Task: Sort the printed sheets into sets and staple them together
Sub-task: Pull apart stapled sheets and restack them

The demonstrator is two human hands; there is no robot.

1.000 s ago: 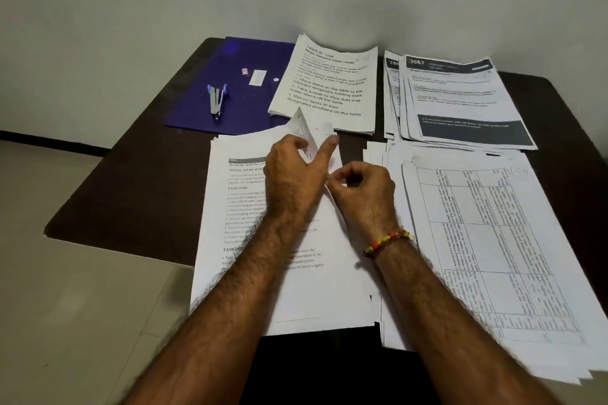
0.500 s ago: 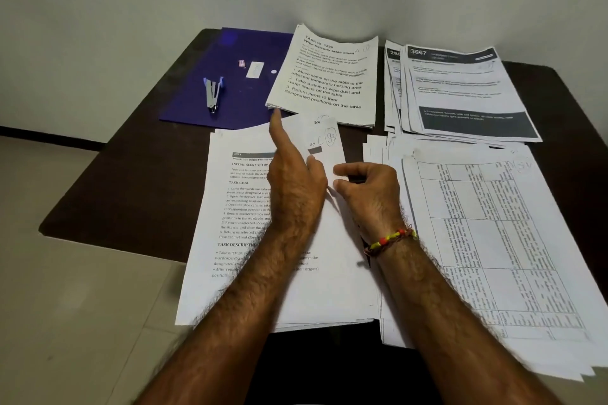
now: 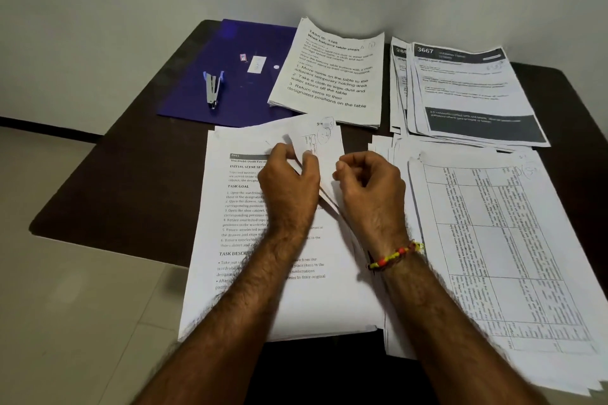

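Observation:
Four stacks of printed sheets lie on a dark table [image 3: 131,161]. My left hand [image 3: 289,181] grips the lifted upper right corners of several sheets [image 3: 324,138] from the near left stack [image 3: 230,276]; handwritten circled marks show on them. My right hand [image 3: 371,187], with a beaded band at the wrist, has its fingers curled and pinches the right edge of the same sheets. A silver and blue stapler [image 3: 212,89] lies untouched on a purple folder [image 3: 197,52] at the far left.
A stack printed with tables [image 3: 493,240] lies near right and overhangs the front edge. A stack headed "Wipe balcony table clean" [image 3: 332,76] and a dark-banded stack marked 3667 [image 3: 467,92] lie at the back. The wall stands just behind the table.
My left hand's raised forefinger has curled down onto the lifted sheet corners. My right hand has closed in at their right edge. The stacks and stapler have stayed put.

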